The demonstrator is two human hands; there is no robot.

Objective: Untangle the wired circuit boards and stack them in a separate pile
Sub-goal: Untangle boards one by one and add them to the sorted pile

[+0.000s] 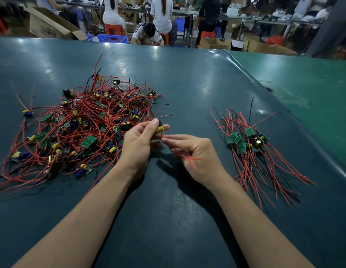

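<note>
Hands tease one circuit board free above the worktop.
Left hand pinches the board; right hand pinches its blurred red wires. Tangled heap lies left, sorted pile right.

My left hand and right hand are bare: no gloves, no rings on the fingers that show. My wrists carry no watch, strap or band. Both my forearms are uncovered from the wrist all the way down to the bottom edge of the view, with no sleeve or cuff showing anywhere along them. My left thumbnail is short and plain, with no polish on it.
</note>
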